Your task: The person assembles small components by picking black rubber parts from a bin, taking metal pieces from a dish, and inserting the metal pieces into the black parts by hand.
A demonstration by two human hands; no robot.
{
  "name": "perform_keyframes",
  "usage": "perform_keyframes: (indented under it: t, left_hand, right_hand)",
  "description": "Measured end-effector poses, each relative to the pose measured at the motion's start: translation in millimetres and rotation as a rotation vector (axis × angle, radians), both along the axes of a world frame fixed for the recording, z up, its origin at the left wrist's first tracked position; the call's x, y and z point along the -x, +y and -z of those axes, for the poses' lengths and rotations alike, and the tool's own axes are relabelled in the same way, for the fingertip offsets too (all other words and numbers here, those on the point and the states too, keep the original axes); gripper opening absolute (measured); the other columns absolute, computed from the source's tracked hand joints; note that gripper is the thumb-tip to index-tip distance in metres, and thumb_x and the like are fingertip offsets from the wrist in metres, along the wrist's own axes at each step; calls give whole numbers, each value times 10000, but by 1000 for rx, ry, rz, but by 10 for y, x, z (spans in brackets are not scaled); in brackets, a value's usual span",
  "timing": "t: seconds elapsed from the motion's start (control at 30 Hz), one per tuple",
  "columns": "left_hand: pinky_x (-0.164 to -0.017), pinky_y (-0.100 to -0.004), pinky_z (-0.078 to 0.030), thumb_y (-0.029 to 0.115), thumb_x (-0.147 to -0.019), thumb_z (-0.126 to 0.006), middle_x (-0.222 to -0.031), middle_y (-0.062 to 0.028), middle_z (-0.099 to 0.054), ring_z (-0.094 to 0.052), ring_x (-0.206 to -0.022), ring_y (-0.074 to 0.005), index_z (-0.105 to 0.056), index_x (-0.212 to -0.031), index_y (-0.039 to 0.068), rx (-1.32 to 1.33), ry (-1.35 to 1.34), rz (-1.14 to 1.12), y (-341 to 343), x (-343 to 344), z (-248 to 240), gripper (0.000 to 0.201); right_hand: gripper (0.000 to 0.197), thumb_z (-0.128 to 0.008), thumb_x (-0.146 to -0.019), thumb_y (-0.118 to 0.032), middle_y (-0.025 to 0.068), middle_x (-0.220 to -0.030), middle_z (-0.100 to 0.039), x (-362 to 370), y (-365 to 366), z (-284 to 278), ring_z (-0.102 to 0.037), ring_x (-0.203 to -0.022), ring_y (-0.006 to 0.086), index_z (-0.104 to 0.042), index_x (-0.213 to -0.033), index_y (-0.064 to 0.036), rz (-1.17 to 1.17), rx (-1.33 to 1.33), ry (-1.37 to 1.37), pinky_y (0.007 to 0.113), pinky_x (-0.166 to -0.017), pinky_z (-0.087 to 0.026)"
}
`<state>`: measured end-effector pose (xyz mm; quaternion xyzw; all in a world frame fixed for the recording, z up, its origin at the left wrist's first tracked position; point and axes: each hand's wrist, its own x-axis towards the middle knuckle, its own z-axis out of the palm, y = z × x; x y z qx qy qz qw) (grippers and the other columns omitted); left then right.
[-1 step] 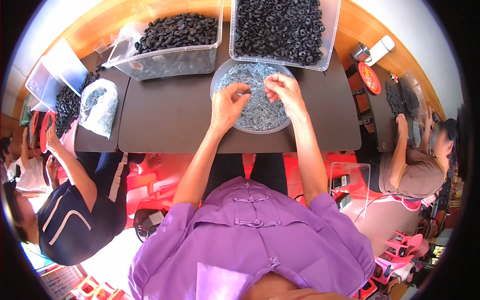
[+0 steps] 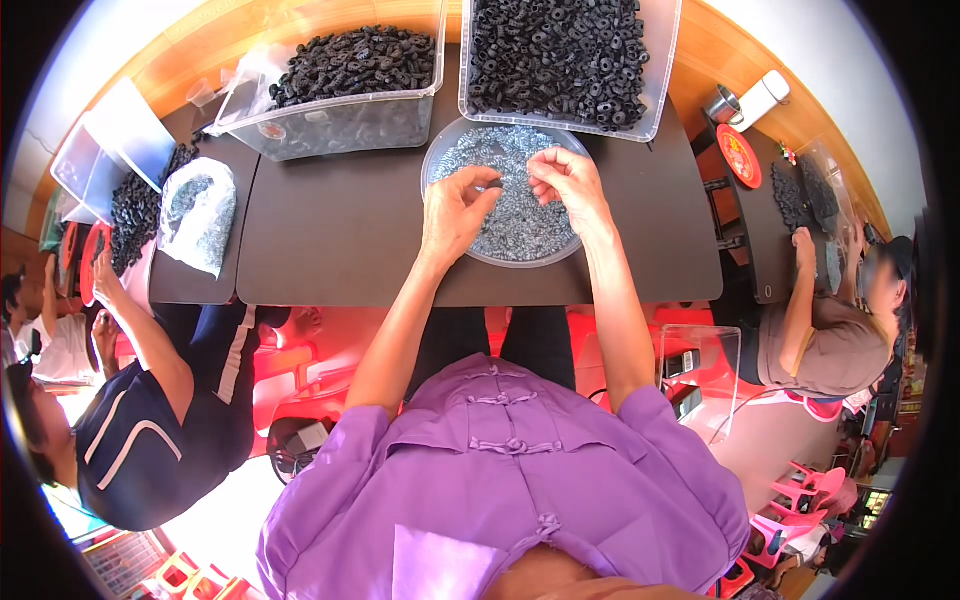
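Both my hands are raised over a round clear tub [image 2: 432, 150] of small shiny silvery metal pieces [image 2: 515, 222]. My left hand [image 2: 458, 208] pinches a small black plastic piece [image 2: 495, 184] between thumb and fingers, on the tub's left side. A short gap away, my right hand [image 2: 568, 188] is closed in a pinch on the right side. Whatever lies between its fingertips is too small to make out. Just beyond the tub stands a clear bin [image 2: 650, 118] heaped with black ring-like parts [image 2: 560, 62].
Left of that bin is another clear bin [image 2: 340, 135] of black parts. A plastic bag [image 2: 208, 225] with greyish contents lies on the left table. People work on both sides, one in dark blue [image 2: 150, 430], one in brown [image 2: 830, 335]. The dark table [image 2: 340, 230] spreads around the tub.
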<state>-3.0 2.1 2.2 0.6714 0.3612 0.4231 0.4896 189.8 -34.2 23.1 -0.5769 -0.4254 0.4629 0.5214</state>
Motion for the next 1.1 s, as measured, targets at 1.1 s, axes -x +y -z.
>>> perform_keyframes:
  t: [1.1]
  left_hand:
    - [-745,-244,-509,10,-864,-609,-936,-56,-657,-644,-809,-113,-629,-1076,-14,215,-365,181,42,110,-13,214]
  right_hand:
    - [101,-622,-887,-53,60,-830,-648,360,-210,-170,-643,-726,117,-647,-945,26,-43,-290,-65,255,-674,-563]
